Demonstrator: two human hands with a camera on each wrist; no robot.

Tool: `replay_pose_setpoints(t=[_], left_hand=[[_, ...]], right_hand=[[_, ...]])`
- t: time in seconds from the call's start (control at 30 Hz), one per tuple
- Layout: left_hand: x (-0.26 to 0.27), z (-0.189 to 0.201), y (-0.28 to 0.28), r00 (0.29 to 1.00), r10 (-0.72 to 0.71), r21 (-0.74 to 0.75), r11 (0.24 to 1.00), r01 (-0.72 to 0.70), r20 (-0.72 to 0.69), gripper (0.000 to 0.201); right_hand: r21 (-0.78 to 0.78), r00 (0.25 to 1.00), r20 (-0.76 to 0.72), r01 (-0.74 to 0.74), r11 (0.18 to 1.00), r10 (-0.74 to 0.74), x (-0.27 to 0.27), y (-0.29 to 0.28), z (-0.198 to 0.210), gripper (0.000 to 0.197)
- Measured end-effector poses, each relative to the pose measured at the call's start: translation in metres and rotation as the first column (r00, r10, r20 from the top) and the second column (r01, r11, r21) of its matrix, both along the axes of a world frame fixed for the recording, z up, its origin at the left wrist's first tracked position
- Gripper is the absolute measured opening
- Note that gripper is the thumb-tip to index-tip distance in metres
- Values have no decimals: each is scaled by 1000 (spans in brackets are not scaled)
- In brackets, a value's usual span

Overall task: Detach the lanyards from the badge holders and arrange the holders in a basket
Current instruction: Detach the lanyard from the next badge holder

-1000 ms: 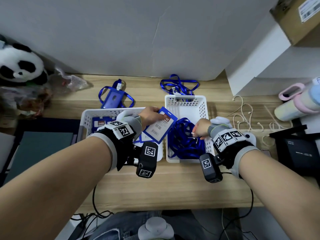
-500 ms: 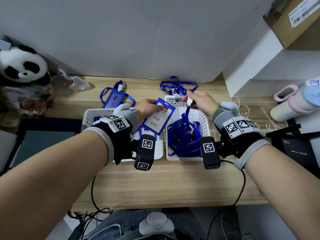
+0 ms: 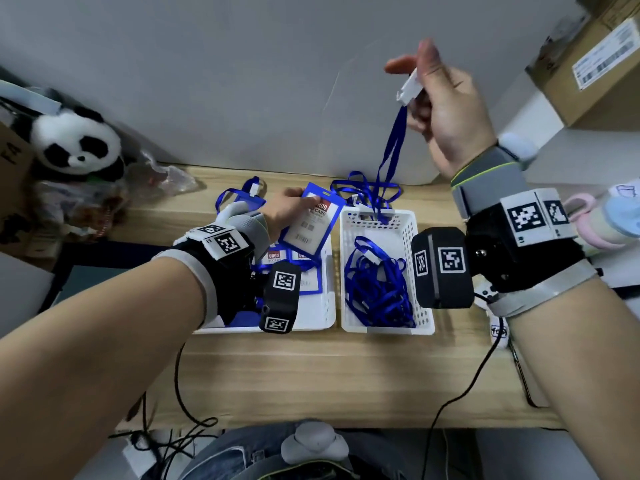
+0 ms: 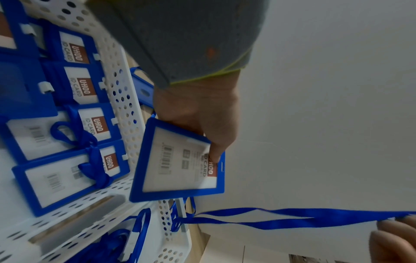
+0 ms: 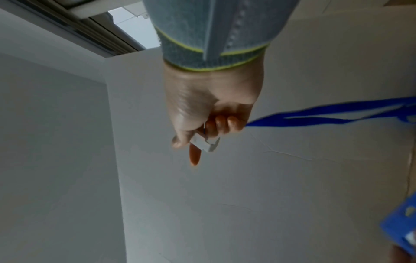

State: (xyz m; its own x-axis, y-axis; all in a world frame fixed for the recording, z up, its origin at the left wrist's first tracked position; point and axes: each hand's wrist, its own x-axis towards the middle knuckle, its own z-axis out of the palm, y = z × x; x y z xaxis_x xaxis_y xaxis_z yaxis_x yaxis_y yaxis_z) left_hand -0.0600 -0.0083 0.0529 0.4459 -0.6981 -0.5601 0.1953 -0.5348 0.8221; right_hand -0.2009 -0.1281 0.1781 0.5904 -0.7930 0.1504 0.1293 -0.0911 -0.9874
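right hand (image 3: 446, 109) raised since earlier | lanyard (image 3: 391, 157) lifted | left hand (image 3: 287, 209) keeps holder (image 3: 311, 223)

Pale wall (image 3: 207, 81) behind wooden desk (image 3: 311, 375)

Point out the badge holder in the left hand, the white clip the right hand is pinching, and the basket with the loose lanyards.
badge holder (image 3: 309, 224), head view, on its card face.
white clip (image 3: 409, 86), head view, on its body.
lanyard basket (image 3: 421, 320), head view, on its near right wall.

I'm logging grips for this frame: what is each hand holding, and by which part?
Left hand grips a badge holder at its top edge. Right hand pinches a lanyard by its white clip.
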Motion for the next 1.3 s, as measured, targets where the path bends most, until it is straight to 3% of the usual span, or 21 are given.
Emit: replay_pose_setpoints(t=[0.1,0.23,0.4,0.6,0.7,0.8,1.1,1.3], left_hand=[[9,2,5,1000,14,-42,999,-14,13,54],[15,5,13,999,-34,-72,997,32,-20,44],[21,8,25,990,-138,-91,986,137,0,10],[25,10,32,982,-182,-117,976,186,45,4],[28,10,34,979,-198,-117,972,202,45,3],[30,11,34,976,-213,-124,969,216,33,5],[34,9,38,969,-244,-91,965,245,29,8],[35,10,37,959,-276,-89,956,280,59,8]], right_hand=[[61,982,-162,-87,994,96,7,6,-15,28],[164,924,-362,-70,984,126,12,16,-53,9],[306,916,-367,-45,951,162,20,25,-78,10],[397,922,-344,-28,917,177,27,26,-85,8],[296,885,-432,-43,954,174,31,26,-89,18],[181,817,-538,-127,975,206,34,27,-92,8],[161,770,-609,-113,980,189,34,29,-101,7],[117,659,-728,-155,981,191,35,27,-102,17]])
